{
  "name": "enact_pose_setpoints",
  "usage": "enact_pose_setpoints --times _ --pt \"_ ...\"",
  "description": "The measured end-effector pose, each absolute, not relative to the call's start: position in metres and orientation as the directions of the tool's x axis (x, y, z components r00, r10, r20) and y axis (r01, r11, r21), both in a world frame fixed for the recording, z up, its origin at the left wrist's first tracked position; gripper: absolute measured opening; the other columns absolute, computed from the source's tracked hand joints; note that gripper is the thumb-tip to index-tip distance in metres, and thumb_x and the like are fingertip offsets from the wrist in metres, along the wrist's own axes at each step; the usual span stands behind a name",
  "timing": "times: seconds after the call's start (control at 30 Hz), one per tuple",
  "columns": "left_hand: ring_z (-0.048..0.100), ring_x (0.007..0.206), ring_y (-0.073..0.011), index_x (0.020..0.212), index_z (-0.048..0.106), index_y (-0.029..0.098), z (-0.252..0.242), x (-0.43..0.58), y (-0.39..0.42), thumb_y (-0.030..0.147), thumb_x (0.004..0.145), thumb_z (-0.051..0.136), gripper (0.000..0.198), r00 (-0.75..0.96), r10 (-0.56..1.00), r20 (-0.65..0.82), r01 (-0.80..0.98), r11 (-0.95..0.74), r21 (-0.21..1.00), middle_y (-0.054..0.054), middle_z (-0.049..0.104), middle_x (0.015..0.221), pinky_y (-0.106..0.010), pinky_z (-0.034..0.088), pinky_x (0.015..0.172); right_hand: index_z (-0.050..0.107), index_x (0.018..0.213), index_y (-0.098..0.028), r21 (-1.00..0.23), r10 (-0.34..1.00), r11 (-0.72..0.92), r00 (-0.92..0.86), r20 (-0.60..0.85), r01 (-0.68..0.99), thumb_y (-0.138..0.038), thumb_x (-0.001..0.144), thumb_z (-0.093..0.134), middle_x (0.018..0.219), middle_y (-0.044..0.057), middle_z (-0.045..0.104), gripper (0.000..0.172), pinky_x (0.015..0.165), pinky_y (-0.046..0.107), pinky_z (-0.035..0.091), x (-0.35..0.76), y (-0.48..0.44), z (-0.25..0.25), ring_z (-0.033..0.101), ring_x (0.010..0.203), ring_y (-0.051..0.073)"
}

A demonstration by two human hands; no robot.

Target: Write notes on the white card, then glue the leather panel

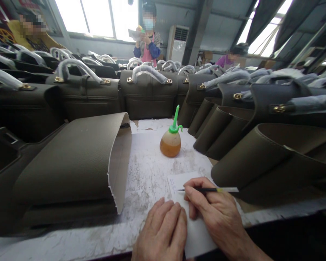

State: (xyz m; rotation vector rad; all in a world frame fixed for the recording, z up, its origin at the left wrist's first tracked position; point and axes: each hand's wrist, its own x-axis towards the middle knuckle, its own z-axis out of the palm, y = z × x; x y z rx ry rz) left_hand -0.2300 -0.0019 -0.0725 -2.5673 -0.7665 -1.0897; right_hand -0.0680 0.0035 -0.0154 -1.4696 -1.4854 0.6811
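Between the fingers and thumb of my right hand point(212, 208) is a slim dark pen point(206, 189) with a pale rear end, its tip at a small white sheet of paper point(198, 235). Faint marks show near the top of the sheet. My left hand point(164, 230) lies flat along the sheet's left edge, fingers stretched out. Beyond the paper stands a round squeeze bottle point(170, 144) with amber liquid and a green spout. To the left lies a dark olive leather bag piece point(73, 159), its curved flap showing a pale lining.
Rows of dark olive handbags point(149, 90) with plastic-wrapped handles line the table's back. More bag bodies point(274, 159) crowd the right side. The white tabletop point(143, 181) is scuffed. A masked person point(148, 43) stands behind, with others at far left and right.
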Motion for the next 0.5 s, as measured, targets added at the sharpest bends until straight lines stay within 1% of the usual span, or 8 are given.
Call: enact_pose_setpoints --times 0.07,0.1,0.17,0.27,0.37,0.5 --pt "0.057 0.108 -0.0261 0.115 0.059 0.007 -0.0727 -0.2307 -0.0012 0.033 0.075 0.056 0.048 0.590 0.367 0.719 0.552 -0.833 -0.027 -0.009 0.066 0.112 -0.038 0.054 0.092 0.057 0.068 -0.020 -0.879 0.966 0.151 0.121 0.229 0.453 -0.038 0.088 0.047 0.056 0.000 0.061 0.029 0.058 0.015 0.046 -0.0690 0.0050 -0.0144 0.061 0.059 0.011" --pt "0.057 0.108 -0.0262 0.115 0.059 0.006 -0.0727 -0.2311 -0.0011 0.034 0.076 0.056 0.048 0.593 0.365 0.718 0.550 -0.834 -0.030 -0.009 0.066 0.112 -0.039 0.054 0.092 0.056 0.068 -0.020 -0.880 0.966 0.157 0.117 0.232 0.449 -0.037 0.088 0.047 0.051 -0.002 0.058 0.028 0.057 0.015 0.046 -0.0698 0.0058 -0.0136 0.060 0.055 0.011" --pt "0.057 0.108 -0.0266 0.116 0.059 0.006 -0.0724 -0.2314 -0.0011 0.036 0.076 0.056 0.050 0.596 0.361 0.717 0.550 -0.834 -0.037 -0.009 0.065 0.112 -0.039 0.055 0.091 0.055 0.068 -0.021 -0.879 0.965 0.167 0.107 0.238 0.447 -0.037 0.087 0.047 0.045 -0.004 0.053 0.027 0.050 0.016 0.045 -0.0713 0.0071 -0.0119 0.056 0.047 0.011" --pt "0.058 0.107 -0.0262 0.116 0.059 0.006 -0.0719 -0.2310 -0.0018 0.034 0.075 0.057 0.049 0.590 0.365 0.720 0.555 -0.831 -0.033 -0.009 0.066 0.112 -0.038 0.055 0.091 0.054 0.068 -0.020 -0.866 0.962 0.193 0.083 0.259 0.461 -0.038 0.086 0.048 0.045 -0.003 0.053 0.026 0.040 0.018 0.042 -0.0722 0.0073 -0.0099 0.052 0.039 0.011" --pt "0.058 0.106 -0.0259 0.114 0.060 0.006 -0.0722 -0.2300 -0.0024 0.032 0.074 0.056 0.048 0.585 0.363 0.725 0.551 -0.834 -0.026 -0.009 0.066 0.110 -0.038 0.055 0.091 0.054 0.069 -0.020 -0.859 0.966 0.204 0.047 0.255 0.469 -0.036 0.085 0.048 0.045 -0.003 0.053 0.024 0.039 0.018 0.042 -0.0714 0.0058 -0.0093 0.052 0.039 0.011" --pt "0.058 0.106 -0.0261 0.113 0.060 0.006 -0.0726 -0.2289 -0.0021 0.032 0.077 0.054 0.045 0.564 0.371 0.737 0.557 -0.830 -0.009 -0.010 0.066 0.109 -0.039 0.056 0.090 0.048 0.053 -0.022 -0.845 0.968 0.210 0.014 0.249 0.491 -0.034 0.086 0.046 0.053 0.001 0.058 0.035 0.040 0.018 0.043 -0.0703 0.0055 -0.0107 0.054 0.043 0.011"
